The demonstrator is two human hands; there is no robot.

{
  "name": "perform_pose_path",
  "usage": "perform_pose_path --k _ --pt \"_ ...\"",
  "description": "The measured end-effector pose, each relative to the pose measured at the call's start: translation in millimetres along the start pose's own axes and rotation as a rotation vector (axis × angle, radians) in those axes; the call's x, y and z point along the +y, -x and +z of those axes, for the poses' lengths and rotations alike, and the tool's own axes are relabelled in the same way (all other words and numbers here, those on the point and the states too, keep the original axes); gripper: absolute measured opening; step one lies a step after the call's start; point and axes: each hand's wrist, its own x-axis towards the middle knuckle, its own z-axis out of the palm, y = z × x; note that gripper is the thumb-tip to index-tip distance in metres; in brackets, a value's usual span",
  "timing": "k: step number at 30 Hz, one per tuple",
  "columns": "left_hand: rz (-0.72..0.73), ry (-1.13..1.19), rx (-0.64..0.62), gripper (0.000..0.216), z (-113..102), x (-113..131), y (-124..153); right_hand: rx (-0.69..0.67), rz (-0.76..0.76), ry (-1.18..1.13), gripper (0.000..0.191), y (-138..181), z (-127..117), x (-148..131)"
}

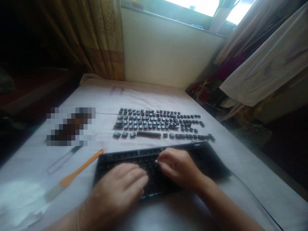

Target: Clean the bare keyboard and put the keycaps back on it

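Left hand (120,184) back upward; right hand (175,163) curled inward; forearms (220,200) bare.

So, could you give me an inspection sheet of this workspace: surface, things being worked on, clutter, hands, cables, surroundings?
Surface: pale sheet, lightly creased, with purple marks near the far end.
Job's things: black keyboard; loose keys in rows beyond it.
Clutter: on the left, orange-handled brush, wire loop, white crumpled item, and a pixelated patch hiding what lies there.
Hands: left hand curled over the keyboard's left part; right hand over its middle, fingertips bunched at a small pale spot, too blurred to identify.
Cables: one cable running from the keyboard's right end towards the lower right.
Surroundings: curtain, wall, bright window, hanging cloth.
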Motion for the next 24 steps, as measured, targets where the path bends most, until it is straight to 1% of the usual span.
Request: perform_pose_path --k 1,4,5,7,9,13,16,19,24 --pt "-0.023 -0.029 -0.067 0.024 -3 -13 -2 0.005 -0.011 0.001 0.012 0 1 -1" --pt "-0.144 -0.150 -0.132 0.025 -8 -56 0 -0.015 -0.030 0.011 0.013 0 7 -5" --pt "-0.209 -0.181 -0.168 0.029 -9 -69 3 -0.024 -0.033 0.017 0.013 0 9 -7" --pt "-0.304 -0.209 -0.241 0.035 -7 -90 10 -0.040 -0.034 0.032 0.013 1 13 -8" --pt "-0.371 -0.202 -0.291 0.038 -6 -101 15 -0.049 -0.027 0.046 0.014 1 16 -9" --pt "-0.521 -0.109 -0.313 0.041 -7 -106 17 -0.026 -0.038 0.086 0.014 0 20 -9" --pt "-0.651 -0.074 -0.384 0.042 -11 -104 13 0.004 -0.066 0.156 0.014 -1 23 -7" --pt "-0.729 -0.067 -0.444 0.042 -15 -103 8 0.016 -0.077 0.210 0.016 -1 25 -5" --pt "-0.822 -0.003 -0.420 0.040 -17 -103 6 -0.024 -0.112 0.191 0.018 0 24 -5"
